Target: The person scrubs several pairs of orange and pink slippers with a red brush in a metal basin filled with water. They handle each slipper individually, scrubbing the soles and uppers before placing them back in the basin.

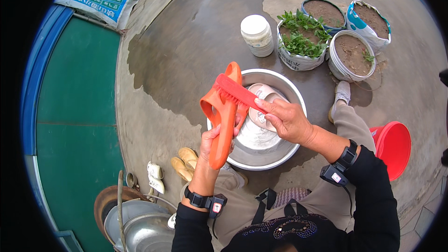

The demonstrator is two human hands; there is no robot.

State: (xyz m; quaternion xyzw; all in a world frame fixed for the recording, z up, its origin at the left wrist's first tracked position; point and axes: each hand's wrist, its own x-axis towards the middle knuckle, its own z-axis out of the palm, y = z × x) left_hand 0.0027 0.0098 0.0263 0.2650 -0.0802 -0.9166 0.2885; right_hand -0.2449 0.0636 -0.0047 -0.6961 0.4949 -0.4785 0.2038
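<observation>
My left hand [209, 140] grips an orange slipper [224, 131] by its heel end, with the sole turned sideways and the toe pointing away from me. In my right hand [292, 120] is the handle of a red scrubbing brush [238, 91]. The brush's bristles touch the strap and side of the slipper. Both are held above the left part of a metal basin [257, 163]. Inside the basin lies pale pink footwear [267, 94] with small cartoon decorations. Part of the basin is hidden behind my hands and the slipper.
Beyond the basin stand a white lidded jar [257, 36] and several soil-filled planters, one with leafy plants [303, 36]. A red bucket [393, 150] stands at my right. Tan slippers [183, 163], white shoes [155, 177] and stacked metal basins [145, 229] lie left. The concrete floor [175, 80] is wet.
</observation>
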